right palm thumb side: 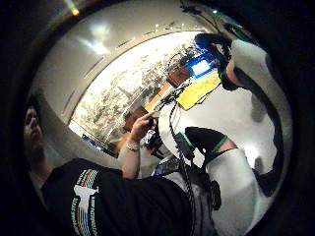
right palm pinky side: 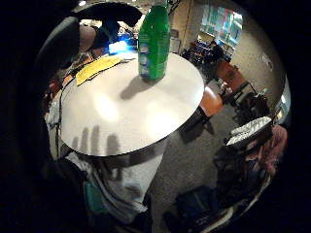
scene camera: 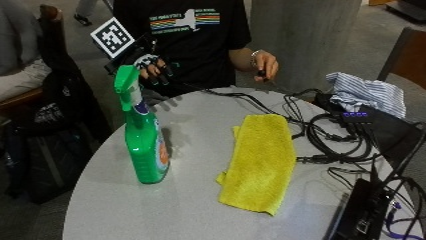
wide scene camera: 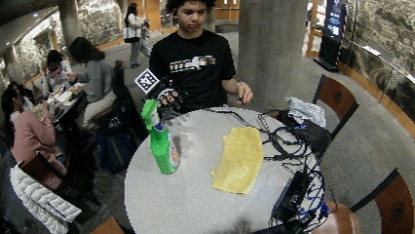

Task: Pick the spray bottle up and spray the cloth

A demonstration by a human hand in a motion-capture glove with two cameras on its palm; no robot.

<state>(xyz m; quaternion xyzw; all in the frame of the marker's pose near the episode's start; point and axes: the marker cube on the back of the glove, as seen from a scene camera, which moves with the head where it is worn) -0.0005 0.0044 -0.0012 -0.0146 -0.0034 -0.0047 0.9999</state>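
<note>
A green spray bottle [scene camera: 145, 145] with a green trigger head stands upright on the round grey table [scene camera: 186, 200], left of a yellow cloth [scene camera: 259, 160] that lies flat. My gloved right hand [scene camera: 153, 67] hovers above the table's far edge behind the bottle, fingers spread and hanging down, holding nothing. The bottle [right palm pinky side: 154, 41] also shows in the little finger side palm view, standing on the table with the cloth [right palm pinky side: 97, 68] beyond it. In the wide outside view the bottle [wide scene camera: 163, 146] and cloth [wide scene camera: 240, 158] sit side by side.
Black cables [scene camera: 319, 130] and a black box [scene camera: 379, 125] crowd the table's right side, with a striped cloth [scene camera: 366, 92] behind them. The person's bare left hand [scene camera: 265, 65] holds a small device above the far edge. A chair with bags [scene camera: 46, 115] stands at the left.
</note>
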